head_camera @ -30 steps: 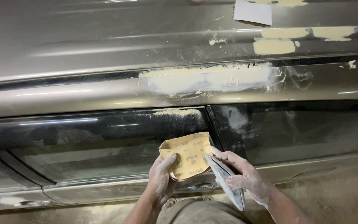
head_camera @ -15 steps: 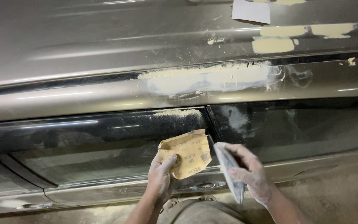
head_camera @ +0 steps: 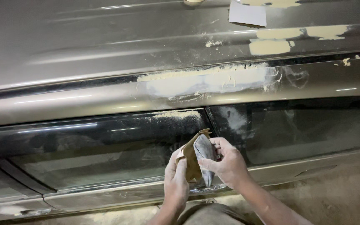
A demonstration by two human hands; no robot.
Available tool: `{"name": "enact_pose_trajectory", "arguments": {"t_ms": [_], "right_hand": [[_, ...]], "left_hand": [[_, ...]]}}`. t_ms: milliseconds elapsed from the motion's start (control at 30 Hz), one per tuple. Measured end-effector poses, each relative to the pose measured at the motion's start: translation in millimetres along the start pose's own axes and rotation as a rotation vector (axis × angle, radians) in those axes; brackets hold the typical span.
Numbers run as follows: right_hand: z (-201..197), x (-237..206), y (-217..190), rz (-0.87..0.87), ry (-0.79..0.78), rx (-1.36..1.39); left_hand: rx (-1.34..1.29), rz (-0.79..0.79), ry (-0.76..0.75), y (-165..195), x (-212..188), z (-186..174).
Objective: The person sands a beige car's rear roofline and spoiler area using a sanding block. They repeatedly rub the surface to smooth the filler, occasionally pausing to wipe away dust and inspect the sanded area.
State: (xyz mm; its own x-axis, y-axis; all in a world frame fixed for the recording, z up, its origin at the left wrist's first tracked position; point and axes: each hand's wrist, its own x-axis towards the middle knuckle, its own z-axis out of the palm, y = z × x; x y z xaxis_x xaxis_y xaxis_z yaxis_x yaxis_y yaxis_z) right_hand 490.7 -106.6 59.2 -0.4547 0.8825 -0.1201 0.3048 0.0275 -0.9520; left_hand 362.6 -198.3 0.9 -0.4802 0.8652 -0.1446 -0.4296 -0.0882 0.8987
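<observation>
The left hand is curled about the lower edge of a tan, creased sheet of sandpaper, thumb and fingers pinched on it. The right hand, just beside and touching the same sheet, has its fingers folded round a grey, flat, wedge-shaped sanding block, which stands nearly upright with the paper bent against its left face. Both hands are closed, neither fully clenched.

Above and beyond the hands runs the brown-grey metallic car body, with a dark tinted side window directly behind the fingers and a pale cream patch of dried body filler on the ledge above them. Further up and to the right lie more filler patches and a small white sheet of paper.

What could go wrong, as I judge it: the sheet looks only loosely lapped on the block (its top corner stands free), so it could slip or crease and score unevenly. The glass sits close below the filler, and a stray stroke might scratch it. Filler dust already speckles the window's upper edge.
</observation>
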Motion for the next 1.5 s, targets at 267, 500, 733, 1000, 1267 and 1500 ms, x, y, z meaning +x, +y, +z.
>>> {"name": "enact_pose_trajectory", "arguments": {"t_ms": [267,500,733,1000,1267,1500], "right_hand": [[7,-3,12,-0.113,0.056,-0.127],[2,-5,8,-0.089,0.034,0.009],[1,-3,25,-0.156,0.107,-0.054],[4,6,52,0.141,0.054,0.485],[2,15,56,0.106,0.156,0.544],[4,5,39,0.170,0.121,0.448]], "left_hand": [[0.025,0.145,-0.141,7,-14,5],[0.120,0.184,-0.152,7,-16,3],[0.043,0.100,-0.159,1,-14,1],[0.003,-0.084,-0.259,13,-20,10],[0.125,-0.039,-0.485,33,-26,9],[0.013,-0.238,-0.357,23,-21,8]]}}
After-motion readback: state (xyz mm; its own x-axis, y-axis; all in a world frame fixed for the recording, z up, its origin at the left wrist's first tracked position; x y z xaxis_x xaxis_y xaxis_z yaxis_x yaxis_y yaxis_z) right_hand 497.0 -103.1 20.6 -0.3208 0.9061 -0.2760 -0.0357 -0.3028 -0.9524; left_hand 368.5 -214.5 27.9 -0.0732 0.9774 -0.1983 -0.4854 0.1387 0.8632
